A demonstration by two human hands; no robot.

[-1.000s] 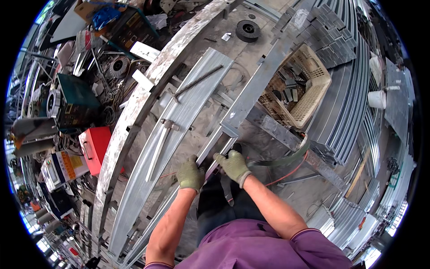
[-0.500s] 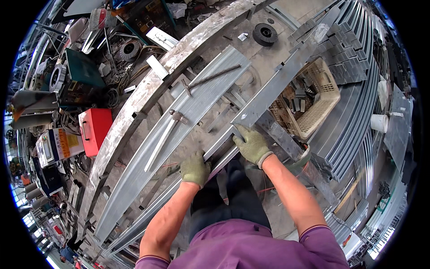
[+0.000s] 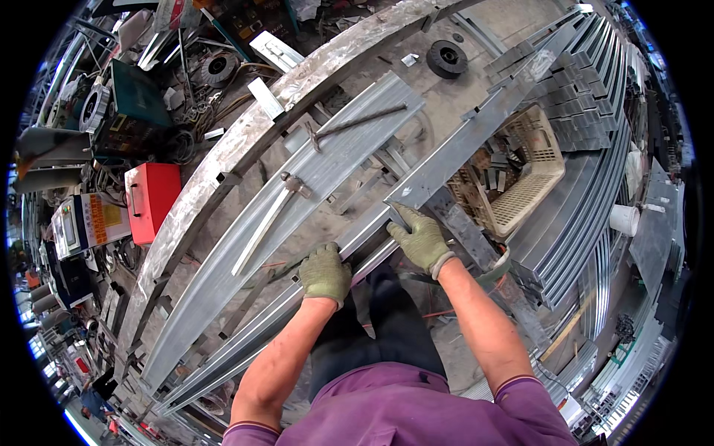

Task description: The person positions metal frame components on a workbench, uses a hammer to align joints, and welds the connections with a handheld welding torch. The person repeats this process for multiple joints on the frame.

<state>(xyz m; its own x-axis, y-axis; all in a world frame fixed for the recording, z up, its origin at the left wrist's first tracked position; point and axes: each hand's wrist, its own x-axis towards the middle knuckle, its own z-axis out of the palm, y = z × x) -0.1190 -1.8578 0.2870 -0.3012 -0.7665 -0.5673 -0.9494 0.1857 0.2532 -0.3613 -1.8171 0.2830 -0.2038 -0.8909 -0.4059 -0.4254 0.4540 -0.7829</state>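
Observation:
A long galvanized metal channel [image 3: 286, 327] runs from the lower left up to the middle, in front of my legs. My left hand [image 3: 325, 275], in a green work glove, is closed over its edge. Further up, my gloved right hand [image 3: 421, 239] pinches the channel's end, thumb and forefinger at the corner where it meets a flat grey steel beam [image 3: 439, 177]. What lies under the right fingertips is partly hidden. Beyond my hands, a wide metal channel [image 3: 331, 167] carries a hammer [image 3: 271, 215] with a pale handle and a rusty T-shaped rod [image 3: 357, 126].
A beige plastic crate [image 3: 529, 195] with metal offcuts stands right of the beam, beside stacked metal profiles [image 3: 587, 208]. A curved steel rail [image 3: 216, 167] crosses the left side. Past it are a red box [image 3: 152, 201], cables and machines. A black spool [image 3: 447, 59] lies at the far side.
The view has shifted slightly. My left hand has turned a little and sits flatter over the channel's edge; my right hand stays at the corner. My legs have shifted.

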